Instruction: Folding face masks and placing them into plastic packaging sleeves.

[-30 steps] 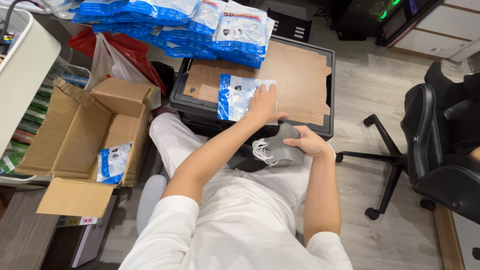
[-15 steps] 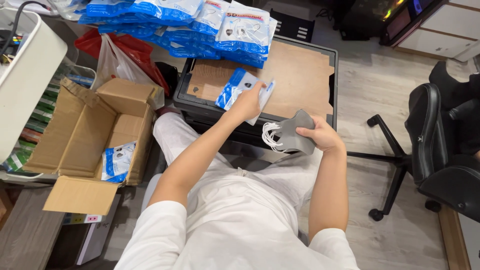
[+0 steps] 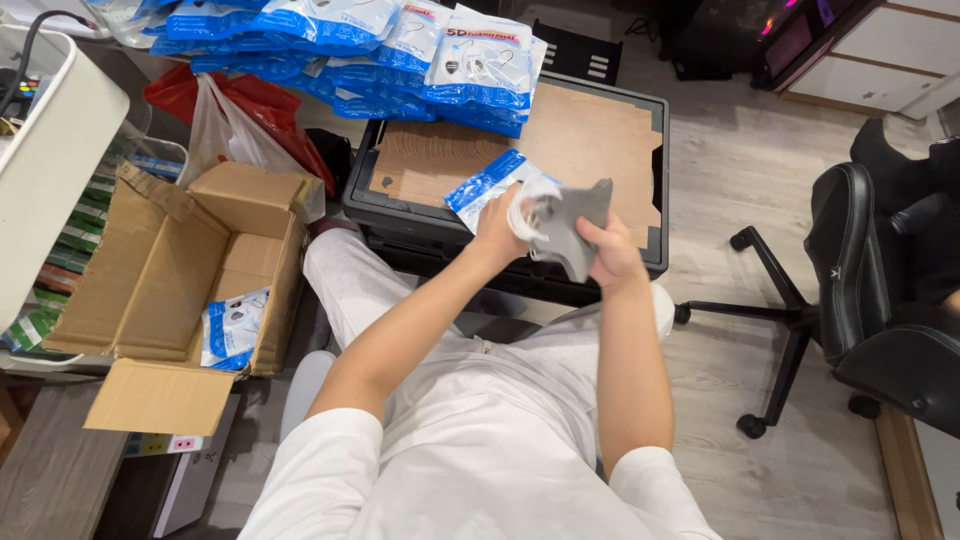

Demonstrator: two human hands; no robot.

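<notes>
My right hand (image 3: 612,252) grips a folded grey face mask (image 3: 572,222) with white ear loops, held up over the near edge of a black crate. My left hand (image 3: 500,226) holds a blue and white plastic pouch (image 3: 484,186) right beside the mask, its fingers near the white loops. The brown board lid (image 3: 580,140) of the black crate (image 3: 400,225) lies just beyond both hands. A pile of the same blue pouches (image 3: 400,50) covers the far left part of the lid.
An open cardboard box (image 3: 170,270) stands at my left with a blue pouch (image 3: 232,328) inside. Behind it is a red plastic bag (image 3: 240,100). A black office chair (image 3: 880,300) stands at the right on the wooden floor. A white bin (image 3: 50,150) is far left.
Both hands have risen from my lap and the crate lid. The left hand lifted the pouch off the board and brought it to the mask in the right hand.
</notes>
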